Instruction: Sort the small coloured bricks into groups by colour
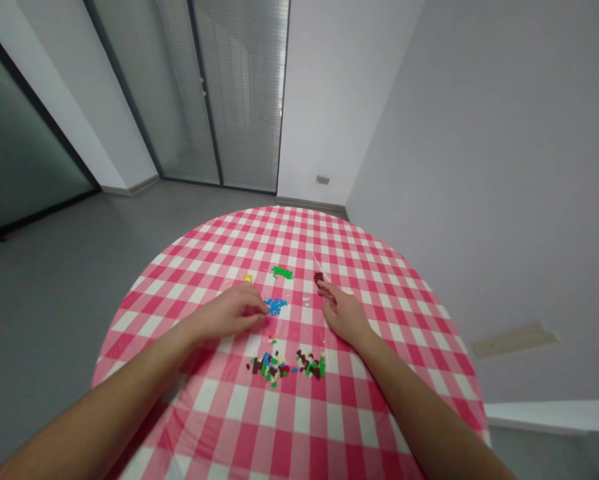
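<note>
My left hand point(236, 310) reaches in from the left, its fingers curled beside a small pile of blue pieces point(276, 307). Thumb and index fingertips come close together there; anything between them is too small to make out. On the other side, my right hand point(346, 313) touches a pile of dark brown pieces point(318, 277) with its stretched index finger. Its thumb is apart from that finger, and nothing shows between them. Nearer to me lie two mixed heaps of small toy building pieces: a multicoloured heap point(270, 368) and a mostly brown and green heap point(312, 365).
A pile of green pieces point(282, 273) and a few yellow pieces point(248, 278) lie farther back. A few whitish pieces point(306, 301) sit between my hands. The round table wears a red and white checked cloth point(259, 433). Glass doors point(229, 100) stand beyond it.
</note>
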`<state>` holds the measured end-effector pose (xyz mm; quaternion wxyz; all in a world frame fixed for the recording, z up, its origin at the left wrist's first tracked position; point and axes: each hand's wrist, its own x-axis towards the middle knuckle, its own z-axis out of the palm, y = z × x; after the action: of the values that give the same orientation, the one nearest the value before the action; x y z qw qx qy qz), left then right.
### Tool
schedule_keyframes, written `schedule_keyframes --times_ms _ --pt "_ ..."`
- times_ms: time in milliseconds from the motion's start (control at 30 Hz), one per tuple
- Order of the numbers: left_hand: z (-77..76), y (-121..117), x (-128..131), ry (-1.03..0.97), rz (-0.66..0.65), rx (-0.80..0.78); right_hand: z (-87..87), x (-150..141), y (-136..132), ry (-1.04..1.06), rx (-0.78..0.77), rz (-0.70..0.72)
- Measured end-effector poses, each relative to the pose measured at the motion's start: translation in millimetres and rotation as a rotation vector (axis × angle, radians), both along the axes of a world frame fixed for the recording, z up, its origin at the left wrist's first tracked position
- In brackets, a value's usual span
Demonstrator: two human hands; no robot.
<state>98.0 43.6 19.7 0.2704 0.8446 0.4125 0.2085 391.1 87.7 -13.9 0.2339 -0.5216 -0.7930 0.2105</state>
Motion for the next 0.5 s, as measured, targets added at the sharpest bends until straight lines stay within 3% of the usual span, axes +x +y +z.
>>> schedule_keyframes --times_ms 167,500 --pt "6.5 -17.5 22.9 0.086 -0.198 0.03 -2.9 -1.2 -0.5 0.025 0.037 0.006" --pt "-5.5 -16.4 31.9 0.163 -0.225 0.115 -11.3 2.9 -0.2 0.014 0.166 0.093"
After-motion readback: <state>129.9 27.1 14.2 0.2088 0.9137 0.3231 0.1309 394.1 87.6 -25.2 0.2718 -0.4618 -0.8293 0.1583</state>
